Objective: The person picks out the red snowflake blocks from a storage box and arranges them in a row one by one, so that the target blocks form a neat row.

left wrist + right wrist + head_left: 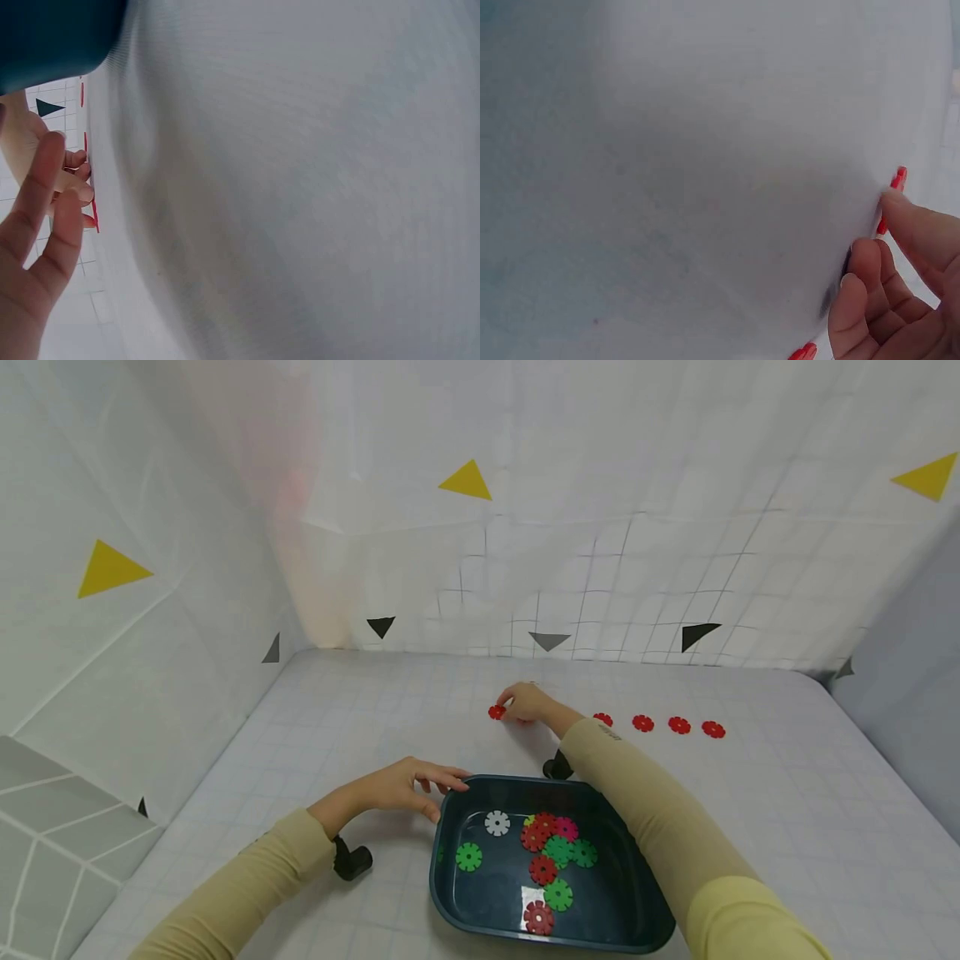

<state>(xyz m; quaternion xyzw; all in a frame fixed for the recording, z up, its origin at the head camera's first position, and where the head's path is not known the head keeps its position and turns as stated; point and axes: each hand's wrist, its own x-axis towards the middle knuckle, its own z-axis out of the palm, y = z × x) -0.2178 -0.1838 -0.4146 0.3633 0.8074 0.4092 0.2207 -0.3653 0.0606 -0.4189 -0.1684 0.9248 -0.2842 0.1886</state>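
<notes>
My right hand (528, 703) reaches past the basin and pinches a red notched plastic disc (497, 712) at the left end of a row. In the right wrist view the thumb overlaps this red disc (897, 183), which lies right at the table surface. Another disc in the row is mostly hidden under the hand. My left hand (402, 787) is at the near-left corner of the dark blue basin (442, 893), fingers loosely spread at its rim, holding nothing. Inside the basin lie green discs (468, 857), red discs (543, 869), a white disc (497, 822) and a pink one (566, 829).
More red discs (642, 723) continue the row to the right on the white table (360, 710). The right forearm crosses above the basin's right side. Black wrist-camera mounts (352, 862) hang under both wrists. White sheets with coloured triangles (467, 481) enclose the back and sides.
</notes>
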